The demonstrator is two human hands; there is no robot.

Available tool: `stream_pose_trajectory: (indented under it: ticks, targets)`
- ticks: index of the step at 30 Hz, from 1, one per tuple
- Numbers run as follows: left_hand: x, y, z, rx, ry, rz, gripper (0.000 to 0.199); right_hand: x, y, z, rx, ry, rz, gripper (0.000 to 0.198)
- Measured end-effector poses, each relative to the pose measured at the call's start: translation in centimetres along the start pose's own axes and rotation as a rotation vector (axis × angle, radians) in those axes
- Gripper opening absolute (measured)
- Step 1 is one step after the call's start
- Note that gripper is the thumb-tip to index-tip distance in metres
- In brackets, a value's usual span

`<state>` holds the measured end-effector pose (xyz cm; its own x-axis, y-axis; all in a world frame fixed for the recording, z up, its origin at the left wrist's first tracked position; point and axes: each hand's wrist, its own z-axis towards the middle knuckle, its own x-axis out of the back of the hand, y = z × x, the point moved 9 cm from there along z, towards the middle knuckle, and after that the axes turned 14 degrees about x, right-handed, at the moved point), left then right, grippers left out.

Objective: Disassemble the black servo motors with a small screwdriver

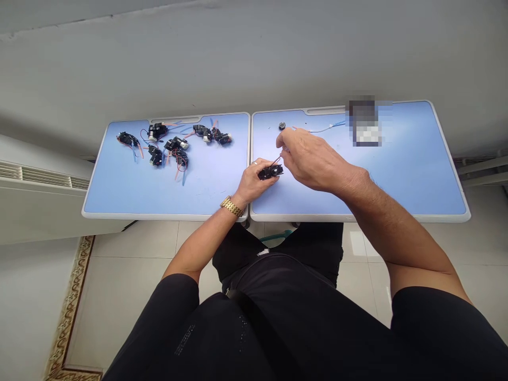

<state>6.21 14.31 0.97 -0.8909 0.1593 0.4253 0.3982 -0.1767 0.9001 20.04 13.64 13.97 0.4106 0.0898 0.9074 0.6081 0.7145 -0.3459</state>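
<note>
My left hand (254,179) is closed around a small black motor unit (271,171) with a light round part in its middle. A thin reddish wire (277,160) rises from the unit toward my right hand (307,159). The fingertips of my right hand are pinched together at the wire's upper end, just above and right of the unit. What else may lie inside the pinch is hidden by the fingers. Beyond the right hand lies a small round black part (282,126) on the right blue table (416,169).
Several similar black motor units (177,143) with red and blue leads lie on the left blue table (119,196). A blurred dark object (363,121) stands at the right table's back, with a thin blue-and-white cable (323,128) running left from it. A wall stands behind both tables.
</note>
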Motion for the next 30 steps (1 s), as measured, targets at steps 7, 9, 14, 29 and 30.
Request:
stream_pose_trajectory:
  ticks: [7, 9, 14, 29, 30]
  targets:
    - [-0.2, 0.0, 0.0, -0.008, 0.004, 0.049, 0.033, -0.4, 0.6, 0.1, -0.066, -0.015, -0.104, 0.035]
    - [-0.2, -0.1, 0.0, 0.004, 0.005, 0.043, 0.033, -0.3, 0.3, 0.1, -0.007, 0.011, -0.065, 0.029]
    - [-0.2, -0.2, 0.2, 0.021, 0.004, 0.042, 0.031, -0.1, 0.5, -0.2, -0.010, 0.045, 0.001, 0.029]
    - [-0.1, 0.3, 0.0, -0.003, 0.013, 0.088, 0.031, -0.5, 1.1, -0.3, -0.114, 0.016, -0.065, 0.034]
    - [-0.1, 0.2, 0.0, 0.004, 0.016, 0.098, 0.032, -0.5, 1.1, -0.3, -0.119, 0.011, -0.093, 0.035]
